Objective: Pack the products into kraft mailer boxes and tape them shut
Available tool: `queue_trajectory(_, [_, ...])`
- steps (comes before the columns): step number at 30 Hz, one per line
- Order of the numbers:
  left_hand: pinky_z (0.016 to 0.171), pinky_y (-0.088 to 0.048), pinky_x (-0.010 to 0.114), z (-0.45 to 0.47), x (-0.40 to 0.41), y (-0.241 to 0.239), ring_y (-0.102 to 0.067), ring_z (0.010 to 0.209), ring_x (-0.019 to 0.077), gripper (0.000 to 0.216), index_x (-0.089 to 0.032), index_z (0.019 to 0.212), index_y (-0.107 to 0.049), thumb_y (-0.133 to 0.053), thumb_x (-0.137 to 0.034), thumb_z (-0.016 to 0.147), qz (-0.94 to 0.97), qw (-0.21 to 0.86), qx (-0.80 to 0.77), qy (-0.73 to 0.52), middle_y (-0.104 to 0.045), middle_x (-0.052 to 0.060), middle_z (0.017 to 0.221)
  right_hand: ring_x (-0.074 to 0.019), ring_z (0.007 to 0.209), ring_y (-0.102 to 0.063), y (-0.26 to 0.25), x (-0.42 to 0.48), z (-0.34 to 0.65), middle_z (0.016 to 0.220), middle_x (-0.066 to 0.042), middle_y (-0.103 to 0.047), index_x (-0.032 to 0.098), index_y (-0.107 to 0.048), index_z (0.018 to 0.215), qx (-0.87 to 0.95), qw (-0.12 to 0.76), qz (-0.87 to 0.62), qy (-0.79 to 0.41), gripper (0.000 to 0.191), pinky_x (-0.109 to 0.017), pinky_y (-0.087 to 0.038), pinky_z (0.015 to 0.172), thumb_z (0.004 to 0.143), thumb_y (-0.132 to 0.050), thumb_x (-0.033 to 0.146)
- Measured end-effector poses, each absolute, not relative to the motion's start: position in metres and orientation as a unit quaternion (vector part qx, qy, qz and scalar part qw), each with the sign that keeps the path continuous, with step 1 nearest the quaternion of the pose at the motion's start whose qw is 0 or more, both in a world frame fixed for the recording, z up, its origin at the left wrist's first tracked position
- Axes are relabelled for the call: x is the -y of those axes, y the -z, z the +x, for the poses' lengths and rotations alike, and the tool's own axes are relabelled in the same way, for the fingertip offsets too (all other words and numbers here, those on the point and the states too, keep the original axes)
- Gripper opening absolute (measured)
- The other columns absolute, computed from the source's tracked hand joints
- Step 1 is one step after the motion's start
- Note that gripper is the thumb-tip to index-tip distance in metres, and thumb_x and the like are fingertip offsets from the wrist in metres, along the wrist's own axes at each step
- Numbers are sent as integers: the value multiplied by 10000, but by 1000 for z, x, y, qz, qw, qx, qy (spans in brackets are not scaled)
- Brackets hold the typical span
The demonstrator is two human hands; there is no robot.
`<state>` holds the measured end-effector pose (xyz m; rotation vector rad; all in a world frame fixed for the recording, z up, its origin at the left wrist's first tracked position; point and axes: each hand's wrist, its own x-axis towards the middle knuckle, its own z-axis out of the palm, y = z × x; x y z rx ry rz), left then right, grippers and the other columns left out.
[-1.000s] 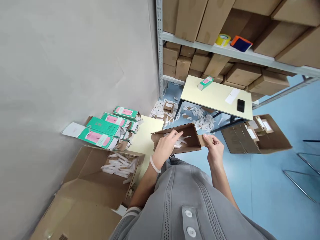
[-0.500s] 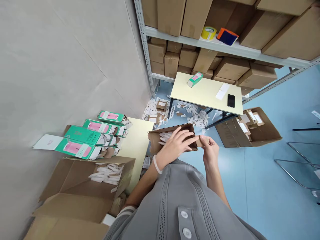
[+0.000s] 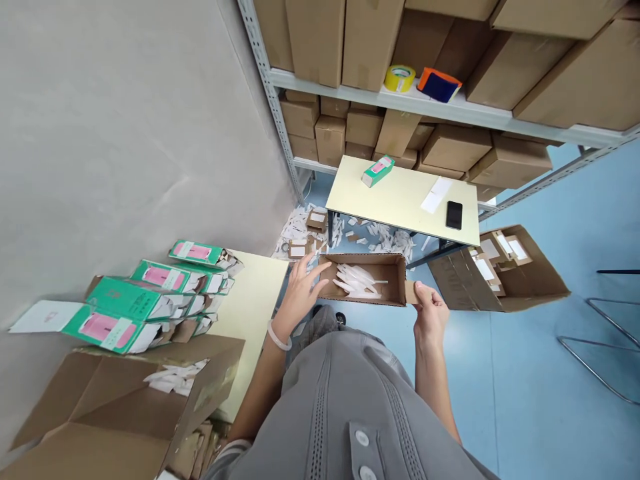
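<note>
In front of my body is a long brown cardboard box (image 3: 395, 283), its top open. White paper-like strips (image 3: 356, 280) lie in a loose heap inside it. My right hand (image 3: 431, 303) pinches a small flap at the box's right end between thumb and fingers. At the opposite end, my left hand (image 3: 303, 287) has its fingers spread, the fingertips by the left rim; whether they touch it I cannot tell. A pale band circles the left wrist.
Green-and-pink boxes (image 3: 117, 300) lie on a cream table at left, beside a large open carton (image 3: 125, 413). Ahead stand a small table (image 3: 400, 193) with a phone (image 3: 454, 215) and a shelf of cartons (image 3: 370, 40). Another open carton (image 3: 545, 267) sits on the floor at right.
My left hand has moved left from above the box to its left end, uncovering the strips. The box now lies level and more fully in view, with my right hand still on the flap.
</note>
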<state>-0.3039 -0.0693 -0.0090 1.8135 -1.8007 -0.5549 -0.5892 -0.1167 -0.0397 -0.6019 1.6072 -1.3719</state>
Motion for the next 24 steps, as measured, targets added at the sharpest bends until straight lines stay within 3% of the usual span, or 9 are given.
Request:
queue_trajectory(4, [1104, -387, 418, -304, 103, 25, -355, 1417, 247, 424, -323, 1382, -503, -356, -418, 996, 651, 239, 641, 328, -316, 63, 1561, -114, 654, -561, 46, 141, -600, 704, 21, -626, 167, -661, 729, -654, 443, -204, 578, 405, -239, -485, 592, 526, -852, 461])
queue_trajectory(8, [1098, -397, 386, -308, 159, 33, -413, 1384, 227, 443, -321, 1395, -494, -332, -437, 999, 615, 238, 638, 398, -454, 47, 1493, -135, 667, -583, 52, 175, -610, 720, 4, -653, 169, -673, 742, -670, 407, -184, 594, 419, -256, -499, 586, 517, -852, 474])
queue_trajectory(11, [1032, -457, 350, -316, 218, 40, -519, 1288, 216, 456, -292, 1400, -493, -336, -435, 997, 581, 242, 652, 423, -533, 54, 1429, -132, 651, -588, 55, 208, -617, 704, 8, -648, 168, -664, 739, -675, 378, -179, 608, 411, -250, -492, 573, 538, -842, 479])
queue_trajectory(17, [900, -532, 350, -339, 351, 58, -645, 1080, 220, 485, -250, 1429, -457, -430, -410, 973, 534, 237, 707, 400, -552, 109, 1399, -127, 642, -589, 58, 302, -627, 684, 16, -638, 162, -655, 730, -689, 325, -158, 629, 423, -243, -488, 564, 534, -838, 489])
queue_trajectory(24, [1039, -459, 388, -354, 473, 92, -528, 1283, 262, 549, -208, 1442, -434, -549, -262, 908, 567, 220, 699, 376, -516, 128, 1431, -122, 604, -556, 94, 435, -624, 621, 29, -619, 141, -660, 733, -706, 297, -137, 628, 489, -249, -478, 544, 456, -847, 497])
